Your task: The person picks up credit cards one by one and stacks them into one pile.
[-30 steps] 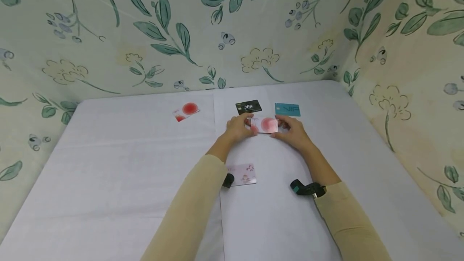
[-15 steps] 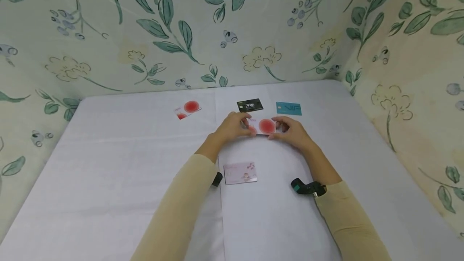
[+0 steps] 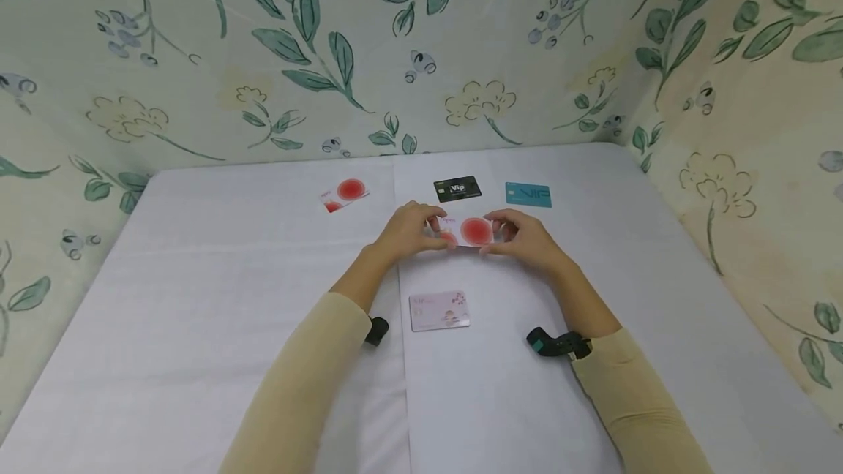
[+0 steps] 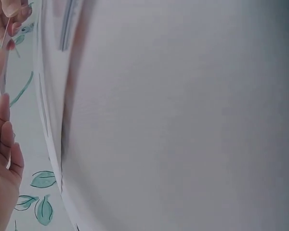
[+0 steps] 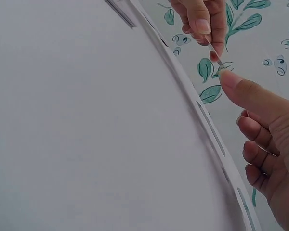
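White-and-red card (image 3: 471,231) gripped at both ends
Fingers of the left hand (image 3: 410,231) and right hand (image 3: 527,240) pinch it; a black card (image 3: 457,189) and blue card (image 3: 529,194) lie beyond on the bench (image 3: 224,313).

The table (image 3: 197,298) is softly and evenly lit in the head view. In both wrist views, its edge is bowed by distortion and its top is dulled to grey.
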Tool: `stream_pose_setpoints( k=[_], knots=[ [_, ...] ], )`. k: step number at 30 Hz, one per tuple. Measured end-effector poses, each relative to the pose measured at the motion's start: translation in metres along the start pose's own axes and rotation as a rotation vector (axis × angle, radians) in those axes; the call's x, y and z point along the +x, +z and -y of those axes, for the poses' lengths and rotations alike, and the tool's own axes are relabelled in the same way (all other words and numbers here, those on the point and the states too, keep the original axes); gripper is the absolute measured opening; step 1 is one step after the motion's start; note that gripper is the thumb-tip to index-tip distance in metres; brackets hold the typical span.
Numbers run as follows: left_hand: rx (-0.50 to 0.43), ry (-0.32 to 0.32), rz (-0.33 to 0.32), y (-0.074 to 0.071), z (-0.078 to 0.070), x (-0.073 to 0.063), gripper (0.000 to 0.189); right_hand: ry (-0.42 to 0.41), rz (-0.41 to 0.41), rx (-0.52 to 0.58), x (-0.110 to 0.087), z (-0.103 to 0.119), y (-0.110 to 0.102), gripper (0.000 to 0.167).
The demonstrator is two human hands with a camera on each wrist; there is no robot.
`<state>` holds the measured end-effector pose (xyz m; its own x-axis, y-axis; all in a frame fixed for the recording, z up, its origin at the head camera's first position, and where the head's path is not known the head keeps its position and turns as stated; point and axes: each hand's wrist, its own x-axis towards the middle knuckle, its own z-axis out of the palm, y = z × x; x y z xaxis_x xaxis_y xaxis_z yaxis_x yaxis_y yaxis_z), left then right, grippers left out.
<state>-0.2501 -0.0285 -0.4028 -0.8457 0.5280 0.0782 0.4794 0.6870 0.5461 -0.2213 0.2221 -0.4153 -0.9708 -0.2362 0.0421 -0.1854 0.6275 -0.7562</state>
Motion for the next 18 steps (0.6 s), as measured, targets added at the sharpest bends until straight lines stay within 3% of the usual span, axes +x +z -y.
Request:
stream_pose_setpoints(
  k=[4,11,18],
  knots=[
    [0.029,-0.016,-0.009,-0.007,-0.003,-0.009,0.057,-0.039,0.015,-0.015,0.000,0.009,0.001,0.062],
    [-0.007,-0.061,-0.002,-0.019,-0.009,-0.022,0.057,-0.048,0.030,-0.034,-0.002,0.023,0.001,0.061],
    [-0.001,-0.017,-0.037,-0.027,-0.009,-0.035,0.054,-0.045,0.025,-0.060,-0.008,0.039,0.001,0.061]
  ],
)
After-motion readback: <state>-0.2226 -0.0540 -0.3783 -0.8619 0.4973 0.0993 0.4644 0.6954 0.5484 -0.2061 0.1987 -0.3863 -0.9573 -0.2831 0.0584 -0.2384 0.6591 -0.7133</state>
